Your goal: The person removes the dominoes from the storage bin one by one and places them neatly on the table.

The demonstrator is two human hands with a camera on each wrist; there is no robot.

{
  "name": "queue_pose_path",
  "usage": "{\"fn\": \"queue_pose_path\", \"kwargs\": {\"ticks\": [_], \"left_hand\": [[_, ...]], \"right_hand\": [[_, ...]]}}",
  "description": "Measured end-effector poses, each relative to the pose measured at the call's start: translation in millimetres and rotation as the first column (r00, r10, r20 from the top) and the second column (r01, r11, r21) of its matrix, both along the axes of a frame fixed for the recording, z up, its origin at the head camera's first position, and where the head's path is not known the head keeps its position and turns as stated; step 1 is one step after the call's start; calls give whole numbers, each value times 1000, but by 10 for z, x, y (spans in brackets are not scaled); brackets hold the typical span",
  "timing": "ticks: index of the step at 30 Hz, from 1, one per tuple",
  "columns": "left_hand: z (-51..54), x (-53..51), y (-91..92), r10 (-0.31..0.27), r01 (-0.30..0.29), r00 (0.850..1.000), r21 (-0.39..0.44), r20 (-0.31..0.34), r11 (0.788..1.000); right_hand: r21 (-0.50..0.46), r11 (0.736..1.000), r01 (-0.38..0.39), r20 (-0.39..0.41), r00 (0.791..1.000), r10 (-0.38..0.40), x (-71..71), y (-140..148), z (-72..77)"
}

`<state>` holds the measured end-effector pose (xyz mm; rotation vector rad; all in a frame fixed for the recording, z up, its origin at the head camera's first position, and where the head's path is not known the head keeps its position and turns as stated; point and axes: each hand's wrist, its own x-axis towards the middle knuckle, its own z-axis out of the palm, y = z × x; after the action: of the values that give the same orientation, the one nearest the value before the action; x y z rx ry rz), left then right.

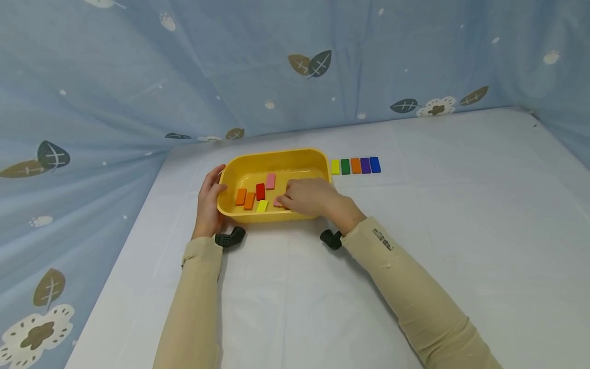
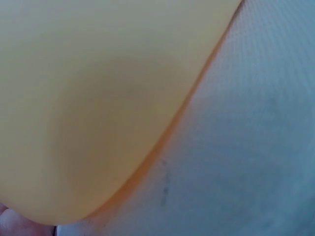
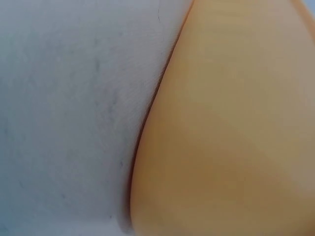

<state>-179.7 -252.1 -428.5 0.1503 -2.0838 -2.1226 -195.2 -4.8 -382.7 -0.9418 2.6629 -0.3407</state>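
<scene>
- On the white surface (image 1: 286, 287) stood a yellow tray (image 1: 269, 218), its long side running across in front of the person.
- At its left end, the left hand (image 1: 209, 202) gripped the tray, with the thumb at the rim and the fingers against the outside.
- Over its right part, the right hand (image 1: 311, 197) reached in with the fingers pointing down; whether they pinched anything could not be told. The two hands were well apart.
- Inside the tray, towards the left, lay two orange blocks (image 1: 249, 201) side by side, with a red block (image 1: 260, 191), a pink block (image 1: 270, 181) and a yellow block (image 1: 262, 206) near them. A second pink block (image 1: 277, 203) showed partly beneath the right hand's fingers.
- Just beside the tray's right end, a row of blocks lay on the surface: yellow (image 1: 335, 166), green (image 1: 345, 166), orange (image 1: 356, 165), purple (image 1: 365, 165) and blue (image 1: 375, 164), from left to right.
- Beyond the surface hung a blue cloth (image 1: 258, 61) printed with leaves and flowers.
- In both wrist views, the tray's wall loomed close and blurred.
</scene>
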Motion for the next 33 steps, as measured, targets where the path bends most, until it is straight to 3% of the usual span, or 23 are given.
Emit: {"fn": "queue_pose_path", "kwargs": {"ticks": [5,10,19,26,29,33], "left_hand": [[4,-3,3,2,-2,1000,-1,3,1000],[15,-12,7,-2,2,1000,3,-4,1000],[39,-17,22,-5,5,1000,2,-10,1000],[17,-6,25,30,-30,999,-24,28,999],[13,-4,22,33,-32,999,-18,31,999],[14,2,19,32,-32,999,-13,37,999]], "right_hand": [[14,1000,-10,6,1000,10,-4,0,-1],[9,997,-75,-1,997,75,-14,13,16],[-52,995,-89,99,991,94,-48,52,32],[-220,961,-170,94,976,194,-79,97,47],[-282,943,-178,130,967,221,-84,126,76],[-310,940,-140,216,953,213,-93,169,97]]}}
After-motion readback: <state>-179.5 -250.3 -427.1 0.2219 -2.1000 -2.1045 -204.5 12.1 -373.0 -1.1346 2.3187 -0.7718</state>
